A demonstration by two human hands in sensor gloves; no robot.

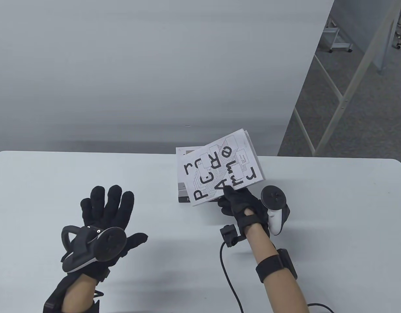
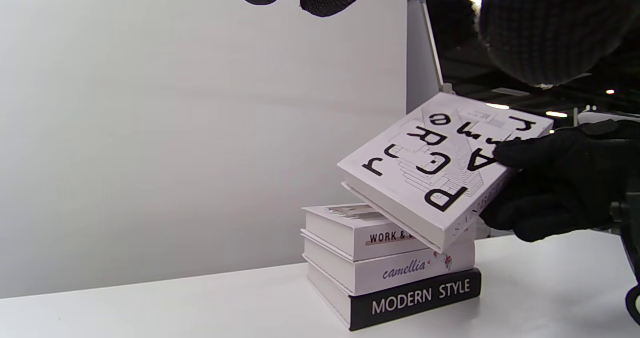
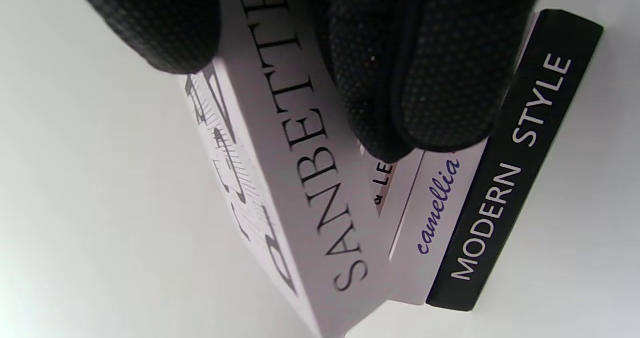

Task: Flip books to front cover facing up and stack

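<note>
My right hand (image 1: 241, 200) grips a white book with large black letters (image 1: 220, 168) by its spine edge and holds it tilted above a stack of three books (image 2: 395, 273). The stack has a black "MODERN STYLE" book (image 2: 425, 298) at the bottom, a white "camellia" book (image 2: 400, 270) in the middle and a white "WORK &" book (image 2: 350, 230) on top. The held book also shows in the left wrist view (image 2: 440, 163) and in the right wrist view (image 3: 310, 178), with its spine under my fingers (image 3: 425, 78). My left hand (image 1: 106, 212) hovers open with fingers spread, to the left of the stack, holding nothing.
The white table (image 1: 57, 182) ends at its far edge just behind the stack. A grey wall panel (image 1: 155, 65) stands behind it. A black cable (image 1: 228, 274) runs from my right wrist over the table. A white metal frame (image 1: 344, 97) stands off the table's right.
</note>
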